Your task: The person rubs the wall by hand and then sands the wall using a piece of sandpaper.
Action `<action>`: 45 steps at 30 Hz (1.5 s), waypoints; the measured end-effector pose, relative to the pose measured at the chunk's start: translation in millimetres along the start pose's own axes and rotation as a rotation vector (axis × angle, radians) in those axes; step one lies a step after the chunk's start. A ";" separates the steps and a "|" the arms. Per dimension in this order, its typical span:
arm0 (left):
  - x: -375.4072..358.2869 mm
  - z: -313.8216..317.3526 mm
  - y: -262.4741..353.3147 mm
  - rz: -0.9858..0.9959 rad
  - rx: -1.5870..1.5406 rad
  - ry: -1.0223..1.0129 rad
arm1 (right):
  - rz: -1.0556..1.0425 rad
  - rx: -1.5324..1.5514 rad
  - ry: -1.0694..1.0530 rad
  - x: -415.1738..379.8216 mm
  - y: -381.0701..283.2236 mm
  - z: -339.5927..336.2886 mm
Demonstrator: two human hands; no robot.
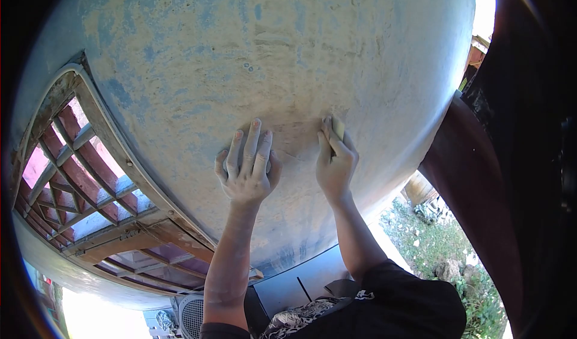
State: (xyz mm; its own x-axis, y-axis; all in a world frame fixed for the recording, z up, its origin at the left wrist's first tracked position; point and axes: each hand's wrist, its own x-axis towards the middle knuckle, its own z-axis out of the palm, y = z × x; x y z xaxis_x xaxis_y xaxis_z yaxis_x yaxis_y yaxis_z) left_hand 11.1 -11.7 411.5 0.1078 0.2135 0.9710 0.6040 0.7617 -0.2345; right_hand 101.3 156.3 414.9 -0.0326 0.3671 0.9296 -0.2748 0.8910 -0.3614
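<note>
A weathered wall (288, 56) with patchy blue and beige paint fills most of the view. Flat against it lies my left hand (246, 171), fingers spread and pale with dust. Something greyish seems to show at the edge of the palm, but I cannot make it out. To its right, my right hand (336, 158) is closed on a small yellow-green pad (338, 127) and presses it to the wall. Between the hands is a brownish, rubbed patch (293, 128) with faint scratches. The pad's underside is hidden.
A window with a wooden lattice (78, 158) is set into the wall at left. Below stand a fan-like round grille (192, 316) and a light panelled surface (294, 285). Dark red cloth or board (475, 177) hangs at right, above grass and plants (427, 237).
</note>
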 end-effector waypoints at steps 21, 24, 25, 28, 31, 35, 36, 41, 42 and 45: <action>1.2 -1.6 2.0 0.000 -0.005 -0.003 | 0.030 -0.006 -0.033 -5.5 -2.0 -3.0; 0.8 -1.1 1.6 0.004 -0.003 -0.002 | 0.097 0.017 -0.068 1.1 -10.5 -3.4; 1.1 -0.9 2.3 0.002 0.001 0.005 | 0.098 0.012 -0.068 -4.1 -12.6 -5.0; 2.3 -0.7 5.4 -0.015 0.005 0.018 | 0.116 -0.017 -0.147 -16.9 -11.7 -9.9; 2.9 -1.1 6.5 -0.019 0.008 0.015 | 0.145 -0.038 -0.165 -7.4 -5.7 -9.2; 2.3 0.9 6.1 -0.011 -0.002 0.032 | 0.052 -0.016 -0.012 -2.8 -5.1 -0.1; 2.5 1.1 7.0 -0.044 -0.014 0.032 | 0.014 -0.040 0.019 -5.2 -5.4 0.4; 1.3 2.0 7.3 -0.071 -0.009 0.043 | 0.080 0.005 -0.147 -4.1 -3.6 -10.8; 1.5 1.8 7.0 -0.070 -0.011 0.035 | 0.105 0.050 -0.127 1.5 -1.7 -11.1; 0.6 1.9 7.7 -0.073 -0.021 0.029 | 0.079 0.046 -0.103 -1.6 -1.0 -7.1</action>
State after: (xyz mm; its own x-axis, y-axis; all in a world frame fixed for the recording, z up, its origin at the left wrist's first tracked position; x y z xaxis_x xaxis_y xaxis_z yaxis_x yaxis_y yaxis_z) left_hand 14.3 -4.6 410.2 0.0849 0.1397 0.9865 0.6276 0.7615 -0.1618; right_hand 108.4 156.8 413.2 -0.1532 0.4039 0.9019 -0.3109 0.8466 -0.4319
